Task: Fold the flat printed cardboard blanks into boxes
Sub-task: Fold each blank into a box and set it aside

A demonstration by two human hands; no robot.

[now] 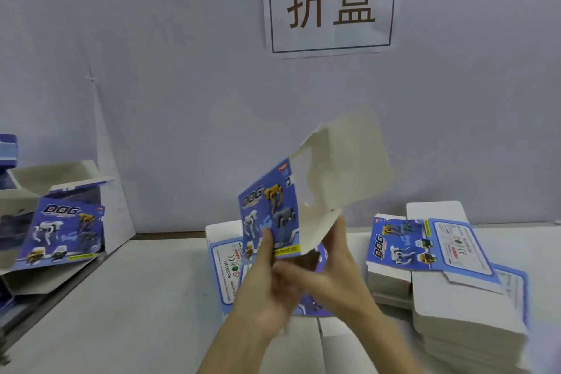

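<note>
1. Both hands are up over the middle of the tabletop (121,297), with one half-opened blank (268,215) lifted clear of it. The blue DOG print faces the camera on the left, and the bare grey inside panel sticks up to the right.
2. The left hand (267,279) has its thumb pressed on the printed face near the bottom edge and its fingers curled round behind, so it's pinching the half-opened blank.
3. The right hand (343,267) has its fingers running up against the lower edge of the bare cardboard. It's pretty smeared with motion blur, so I honestly can't tell if it's gripping or just touching.
4. Right under the hands, toward the back edge, a flat blank (223,264) lies printed side up.
5. Along the right edge there's a messy stack of flat blanks (449,307), with the top ones printed side up and skewed.
6. By the left edge sits a folded box (60,231), tilted, with its top flap open.
7. A paper sign (331,0) is stuck on the wall behind.
</note>
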